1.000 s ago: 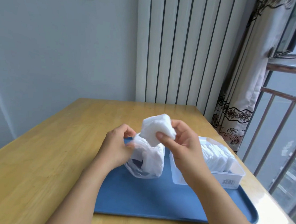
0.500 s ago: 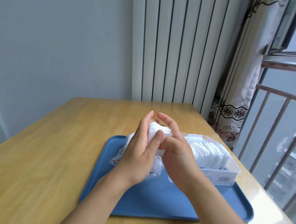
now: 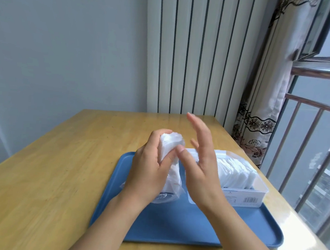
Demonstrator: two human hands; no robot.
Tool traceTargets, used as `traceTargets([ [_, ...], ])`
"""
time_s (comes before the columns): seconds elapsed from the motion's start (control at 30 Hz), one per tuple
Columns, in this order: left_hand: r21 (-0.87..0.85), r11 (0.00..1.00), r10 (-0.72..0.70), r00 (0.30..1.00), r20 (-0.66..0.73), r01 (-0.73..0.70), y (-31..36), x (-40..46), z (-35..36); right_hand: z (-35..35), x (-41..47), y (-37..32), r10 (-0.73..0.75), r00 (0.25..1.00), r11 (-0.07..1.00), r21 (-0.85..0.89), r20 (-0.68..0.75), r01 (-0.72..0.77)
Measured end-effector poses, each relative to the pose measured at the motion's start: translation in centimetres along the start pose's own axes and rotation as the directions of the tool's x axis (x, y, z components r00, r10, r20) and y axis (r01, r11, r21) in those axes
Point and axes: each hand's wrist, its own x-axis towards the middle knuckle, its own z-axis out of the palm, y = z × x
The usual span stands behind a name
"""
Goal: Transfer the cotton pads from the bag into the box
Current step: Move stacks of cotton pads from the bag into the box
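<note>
- My left hand [image 3: 149, 172] covers most of the bag [image 3: 173, 181]; I can only see its top and a strip of its right side, so I cannot tell how many cotton pads [image 3: 169, 144] the grip holds.
- My right hand [image 3: 200, 166] hides the left end of the box [image 3: 252, 197]; its fingertips are motion-blurred.
- The barcode label [image 3: 249, 199] on the box is too small to read.
- Both forearms run off the bottom edge of the frame.
- The surface [image 3: 49, 175] is cut off at the left and bottom edges.
</note>
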Motion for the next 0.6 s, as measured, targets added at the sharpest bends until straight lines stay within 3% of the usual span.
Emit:
traceTargets([
  [0.07, -0.065, 0.997, -0.034, 0.999, -0.029, 0.032, -0.1, 0.3, -0.2, -0.2, -0.2, 0.2, -0.192, 0.981, 0.958, -0.211, 0.041, 0.196],
  [0.1, -0.11, 0.992, -0.064, 0.998, -0.024, 0.061, -0.2, 0.4, -0.3, -0.2, -0.3, 0.4, -0.202, 0.974, 0.941, -0.254, 0.105, 0.223],
  [0.17, -0.244, 0.961, -0.124, 0.991, 0.041, 0.131, -0.4, 0.5, -0.3, 0.2, -0.6, 0.7, -0.103, 0.965, 0.937, -0.302, 0.24, 0.175],
  [0.23, -0.348, 0.918, -0.165, 0.981, 0.101, 0.19, -0.7, 0.6, -0.2, 0.5, -0.8, 0.9, -0.046, 0.959, 0.94, -0.313, 0.28, 0.136],
  [0.43, -0.358, 0.906, -0.171, 0.969, 0.179, 0.226, -0.9, 0.7, -0.2, -0.1, -0.3, 1.0, -0.049, 0.968, 0.945, -0.302, 0.245, 0.124],
  [0.6, -0.412, 0.867, -0.191, 0.95, 0.246, 0.281, -0.3, 0.8, -0.7, -0.8, 0.2, 0.9, -0.201, 0.975, 0.944, -0.246, 0.094, 0.218],
])
